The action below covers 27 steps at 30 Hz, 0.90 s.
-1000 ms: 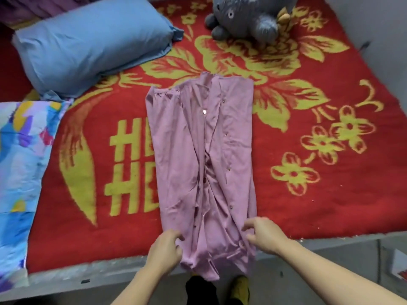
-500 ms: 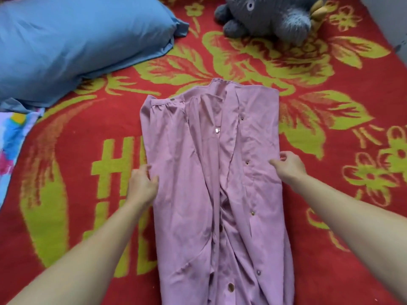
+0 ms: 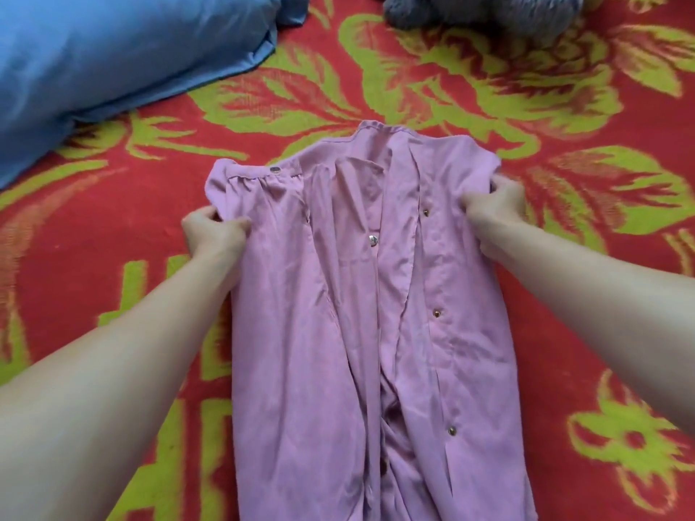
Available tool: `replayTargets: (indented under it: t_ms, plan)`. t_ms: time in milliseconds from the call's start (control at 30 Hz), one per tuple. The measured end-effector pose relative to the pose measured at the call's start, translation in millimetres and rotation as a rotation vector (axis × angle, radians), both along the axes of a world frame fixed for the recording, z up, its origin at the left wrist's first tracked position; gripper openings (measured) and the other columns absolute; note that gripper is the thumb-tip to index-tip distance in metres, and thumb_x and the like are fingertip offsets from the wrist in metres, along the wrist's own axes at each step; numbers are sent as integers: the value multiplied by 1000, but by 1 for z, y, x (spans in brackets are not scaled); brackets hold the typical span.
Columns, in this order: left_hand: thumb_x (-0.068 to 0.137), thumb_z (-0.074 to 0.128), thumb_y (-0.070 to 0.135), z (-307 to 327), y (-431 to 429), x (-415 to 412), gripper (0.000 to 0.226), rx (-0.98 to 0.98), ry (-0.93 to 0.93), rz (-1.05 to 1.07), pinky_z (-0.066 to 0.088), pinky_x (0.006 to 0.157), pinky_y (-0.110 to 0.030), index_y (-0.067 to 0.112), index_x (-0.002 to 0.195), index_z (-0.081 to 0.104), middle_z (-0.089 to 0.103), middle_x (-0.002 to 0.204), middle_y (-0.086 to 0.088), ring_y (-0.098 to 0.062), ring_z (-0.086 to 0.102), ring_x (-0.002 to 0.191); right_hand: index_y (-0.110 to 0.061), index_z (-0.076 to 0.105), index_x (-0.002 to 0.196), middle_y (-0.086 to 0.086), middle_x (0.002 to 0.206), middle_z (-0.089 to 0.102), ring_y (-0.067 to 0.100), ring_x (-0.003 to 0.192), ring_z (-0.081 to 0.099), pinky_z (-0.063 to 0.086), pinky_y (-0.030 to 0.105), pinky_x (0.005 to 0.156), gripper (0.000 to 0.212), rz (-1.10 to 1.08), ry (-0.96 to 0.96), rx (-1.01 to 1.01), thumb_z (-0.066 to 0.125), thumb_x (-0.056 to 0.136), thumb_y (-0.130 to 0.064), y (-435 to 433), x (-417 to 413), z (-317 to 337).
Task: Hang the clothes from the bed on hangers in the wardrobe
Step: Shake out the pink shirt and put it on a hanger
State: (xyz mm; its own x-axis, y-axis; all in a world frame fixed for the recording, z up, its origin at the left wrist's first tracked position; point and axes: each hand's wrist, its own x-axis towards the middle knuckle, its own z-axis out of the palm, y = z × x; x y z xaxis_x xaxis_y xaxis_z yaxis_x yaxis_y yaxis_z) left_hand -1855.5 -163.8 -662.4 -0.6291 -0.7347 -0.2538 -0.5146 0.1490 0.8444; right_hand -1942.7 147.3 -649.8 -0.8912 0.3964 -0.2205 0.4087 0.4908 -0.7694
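The bed [image 3: 586, 302] carries everything, its red blanket thick and woolly-looking, woven with big yellow-green flowers; flat on it lies the pink garment [image 3: 301, 370], thin soft cloth, creased, open down the front. Its long axis runs straight away from me, collar at the far end and hem toward me, past the bottom of the view; that line matters most, since I judge the lift must come from the shoulders, and each shoulder has its own hand, neither one clearly nearer. Beyond the garment's collar and to the left bulges a blue pillow [image 3: 113, 58], smooth cotton; beyond the collar to the right sits a grey plush toy [image 3: 489, 13], fuzzy, mostly cut off. My left hand [image 3: 214, 235] is at the garment's left shoulder, just below the gathered seam, fingers [image 3: 237, 223] curled and pinching the cloth; my right hand [image 3: 492, 208] grips the right shoulder edge the same way, bunching it a little. Small round metal snaps [image 3: 436, 313] dot the front placket, shiny and hard; no hanger or wardrobe shows here.
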Motion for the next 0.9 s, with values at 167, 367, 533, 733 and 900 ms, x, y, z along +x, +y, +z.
replayTargets:
  t_ms: [167, 367, 533, 733, 900]
  plan:
    - [80, 73, 26, 5, 18, -23, 30, -217, 24, -497, 31, 50, -23, 21, 56, 54, 46, 47, 9, -3, 37, 49, -16, 75, 97, -12, 72, 63, 2, 66, 54, 47, 25, 68, 21, 706, -20, -7, 68, 84, -31, -33, 2, 1]
    - [90, 50, 41, -9, 21, -21, 35, -421, -87, -434, 37, 103, -40, 18, 103, 72, 47, 133, -13, -31, 43, 122, -17, 65, 118, 9, 112, 66, 24, 104, 61, 47, 35, 88, 60, 218, 71, 259, 65, 75, -58, 4, -32, -25]
    - [82, 56, 37, -26, 45, -38, 37, -474, -53, -741, 28, 110, -36, 21, 112, 70, 36, 148, -14, -29, 33, 136, -8, 45, 136, 11, 135, 54, 25, 125, 51, 41, 37, 102, 97, 108, -110, 145, 77, 61, -61, -2, -56, -37]
    - [66, 85, 25, -25, 23, -70, 99, -108, -82, -226, 37, 103, -28, 16, 145, 27, 47, 134, -5, -18, 47, 123, -9, 65, 89, 1, 77, 62, 15, 68, 58, 46, 25, 55, 45, 185, -229, -166, 92, 56, -27, -35, -73, -35]
    - [62, 75, 5, 11, 33, -64, 37, 60, -97, -270, 45, 56, -22, 6, 97, 65, 61, 91, -6, -15, 55, 77, -8, 68, 89, 4, 73, 60, 16, 61, 57, 47, 25, 54, 29, 332, -225, -261, 81, 63, -3, -42, -60, -2]
